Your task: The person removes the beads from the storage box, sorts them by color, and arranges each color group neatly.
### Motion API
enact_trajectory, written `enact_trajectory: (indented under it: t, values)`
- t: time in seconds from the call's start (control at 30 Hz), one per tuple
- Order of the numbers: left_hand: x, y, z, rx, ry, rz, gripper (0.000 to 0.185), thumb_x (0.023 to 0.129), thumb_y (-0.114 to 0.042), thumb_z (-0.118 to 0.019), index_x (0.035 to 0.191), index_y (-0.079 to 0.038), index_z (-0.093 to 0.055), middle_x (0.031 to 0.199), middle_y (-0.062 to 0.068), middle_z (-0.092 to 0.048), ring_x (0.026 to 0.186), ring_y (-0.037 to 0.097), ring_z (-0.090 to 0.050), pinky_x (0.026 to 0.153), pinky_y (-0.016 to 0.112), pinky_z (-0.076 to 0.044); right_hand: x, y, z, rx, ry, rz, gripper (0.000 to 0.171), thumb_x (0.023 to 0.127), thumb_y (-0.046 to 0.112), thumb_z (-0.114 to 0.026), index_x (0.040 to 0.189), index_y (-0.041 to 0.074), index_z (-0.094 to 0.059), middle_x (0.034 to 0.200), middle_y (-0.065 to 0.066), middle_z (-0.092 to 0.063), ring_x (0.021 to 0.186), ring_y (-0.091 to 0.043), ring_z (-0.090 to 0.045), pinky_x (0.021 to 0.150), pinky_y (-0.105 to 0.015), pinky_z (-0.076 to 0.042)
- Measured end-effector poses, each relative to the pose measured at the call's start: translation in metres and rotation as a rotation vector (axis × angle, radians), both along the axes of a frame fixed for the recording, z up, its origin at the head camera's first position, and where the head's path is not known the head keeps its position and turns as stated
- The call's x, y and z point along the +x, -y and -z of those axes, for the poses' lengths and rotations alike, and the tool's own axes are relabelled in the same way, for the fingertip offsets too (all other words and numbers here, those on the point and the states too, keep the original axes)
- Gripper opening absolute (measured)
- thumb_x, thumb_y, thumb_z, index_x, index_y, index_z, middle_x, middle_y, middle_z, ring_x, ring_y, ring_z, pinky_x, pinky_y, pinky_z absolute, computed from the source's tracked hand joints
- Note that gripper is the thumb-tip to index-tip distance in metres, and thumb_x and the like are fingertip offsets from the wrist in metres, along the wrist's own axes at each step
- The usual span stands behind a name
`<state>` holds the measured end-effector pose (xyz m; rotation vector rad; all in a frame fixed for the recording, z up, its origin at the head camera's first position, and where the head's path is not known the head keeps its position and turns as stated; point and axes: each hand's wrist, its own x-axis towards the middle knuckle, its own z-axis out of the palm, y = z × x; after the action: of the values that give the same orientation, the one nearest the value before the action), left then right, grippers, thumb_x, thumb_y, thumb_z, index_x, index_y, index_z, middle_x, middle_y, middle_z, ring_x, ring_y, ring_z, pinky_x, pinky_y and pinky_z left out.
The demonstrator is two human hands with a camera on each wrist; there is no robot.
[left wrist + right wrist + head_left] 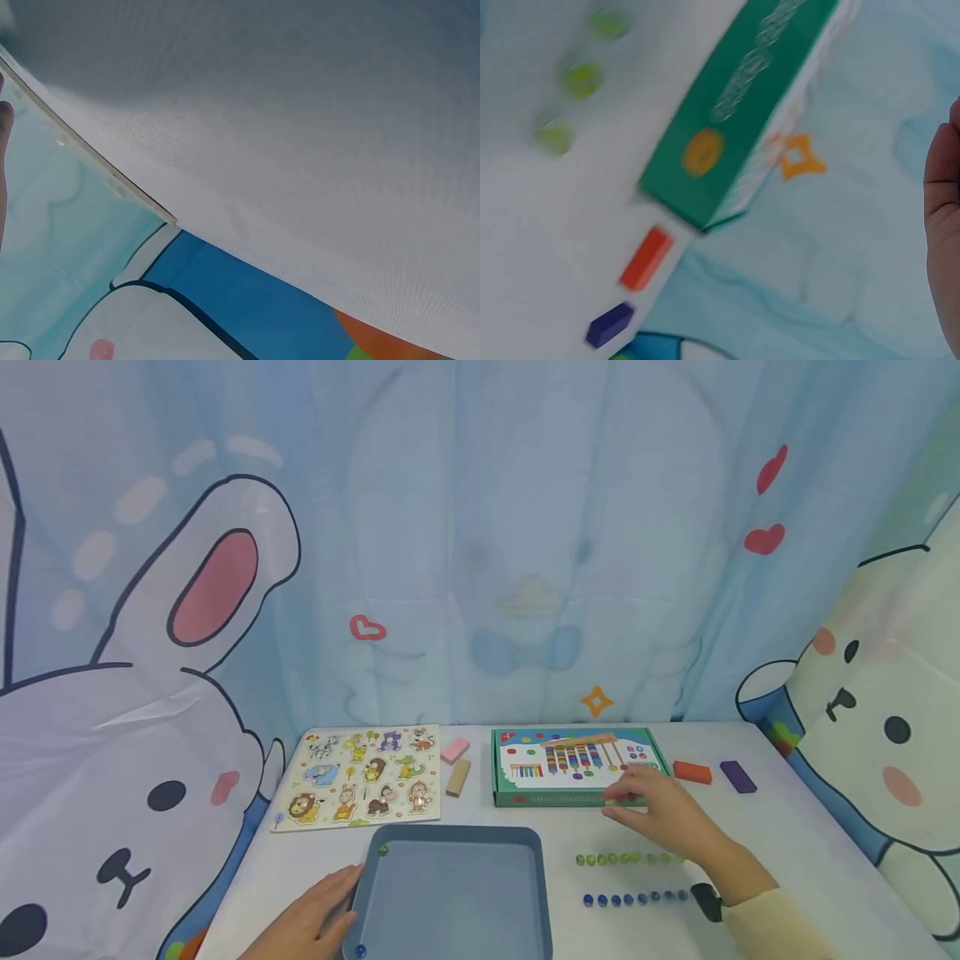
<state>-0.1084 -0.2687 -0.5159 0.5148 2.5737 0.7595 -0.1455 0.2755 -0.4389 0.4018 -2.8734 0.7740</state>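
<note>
My left hand [311, 914] lies at the left rim of a blue-grey tray [450, 893], its fingers extended against the edge. Inside the tray are a green marble [383, 850] at the far left corner and a blue marble [361, 951] near the front left. My right hand [663, 810] is raised before the game box, thumb and forefinger pinching a small green marble [611, 802], mostly hidden by the fingertips. Below that hand runs a row of green marbles [625, 858], with a row of blue marbles [637, 899] nearer me.
An animal puzzle board [360, 777] lies at the back left. Pink [455, 750] and tan blocks [458, 778] sit between it and the green game box [547, 799]. Orange [692, 772] and purple blocks [738, 777] lie right of the box. A printed curtain [525, 527] hangs behind.
</note>
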Motion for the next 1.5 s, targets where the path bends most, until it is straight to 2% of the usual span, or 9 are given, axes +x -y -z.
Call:
enact_trajectory:
  t: [0.2, 0.3, 0.5, 0.67, 1.0, 1.33, 1.5]
  values:
    - [0.002, -0.001, -0.002, -0.007, -0.020, 0.001, 0.076, 0.104, -0.057, -0.054, 0.163, -0.012, -0.036, 0.163, 0.013, -0.046, 0.147, 0.045, -0.046, 0.116, 0.068, -0.043, 0.010, -0.044, 0.018, 0.066, 0.062, 0.109, 0.017, 0.088, 0.030, -0.085, 0.103, 0.027, -0.079, 0.094, 0.013, -0.065, 0.095, -0.015, -0.063, 0.079, -0.023, -0.058]
    - [0.002, -0.001, -0.002, -0.005, -0.023, 0.000, 0.076, 0.105, -0.057, -0.054, 0.163, -0.012, -0.036, 0.163, 0.014, -0.046, 0.147, 0.046, -0.045, 0.116, 0.067, -0.042, 0.015, -0.062, 0.027, 0.076, 0.093, 0.137, 0.018, 0.087, 0.027, -0.086, 0.103, 0.023, -0.080, 0.093, 0.010, -0.064, 0.093, -0.014, -0.062, 0.079, -0.026, -0.060]
    - [0.004, -0.001, -0.004, -0.003, -0.019, -0.010, 0.077, 0.104, -0.056, -0.055, 0.164, -0.011, -0.036, 0.163, 0.015, -0.045, 0.148, 0.047, -0.044, 0.117, 0.068, -0.041, 0.022, -0.087, 0.042, 0.068, 0.203, 0.180, 0.020, 0.087, 0.024, -0.086, 0.104, 0.016, -0.080, 0.091, 0.006, -0.066, 0.091, -0.014, -0.062, 0.086, -0.044, -0.063]
    - [0.002, 0.000, -0.002, -0.008, -0.019, -0.005, 0.077, 0.104, -0.056, -0.055, 0.164, -0.011, -0.035, 0.163, 0.014, -0.045, 0.148, 0.047, -0.044, 0.117, 0.068, -0.041, 0.025, -0.103, 0.057, 0.078, 0.264, 0.219, 0.019, 0.087, 0.024, -0.085, 0.103, 0.015, -0.079, 0.090, 0.005, -0.066, 0.091, -0.015, -0.061, 0.085, -0.042, -0.062]
    - [0.002, -0.001, -0.001, -0.005, -0.020, -0.003, 0.077, 0.105, -0.055, -0.055, 0.164, -0.011, -0.035, 0.163, 0.014, -0.045, 0.148, 0.047, -0.044, 0.117, 0.068, -0.041, 0.024, -0.114, 0.069, 0.081, 0.365, 0.241, 0.022, 0.084, 0.024, -0.088, 0.102, 0.016, -0.079, 0.088, 0.003, -0.065, 0.088, -0.016, -0.058, 0.082, -0.037, -0.061]
    - [0.002, -0.001, -0.001, 0.002, -0.008, 0.006, 0.077, 0.105, -0.056, -0.054, 0.163, -0.009, -0.035, 0.163, 0.015, -0.045, 0.147, 0.047, -0.044, 0.117, 0.068, -0.041, 0.023, -0.113, 0.076, 0.064, 0.415, 0.236, 0.019, 0.085, 0.021, -0.086, 0.102, 0.015, -0.079, 0.089, 0.004, -0.067, 0.086, -0.014, -0.059, 0.082, -0.037, -0.061]
    - [0.001, -0.001, -0.001, 0.003, -0.009, 0.009, 0.077, 0.105, -0.056, -0.054, 0.163, -0.009, -0.035, 0.163, 0.015, -0.045, 0.147, 0.047, -0.044, 0.116, 0.069, -0.042, 0.024, -0.115, 0.082, 0.059, 0.417, 0.235, 0.019, 0.084, 0.021, -0.087, 0.101, 0.015, -0.079, 0.090, 0.005, -0.068, 0.087, -0.013, -0.061, 0.085, -0.041, -0.062]
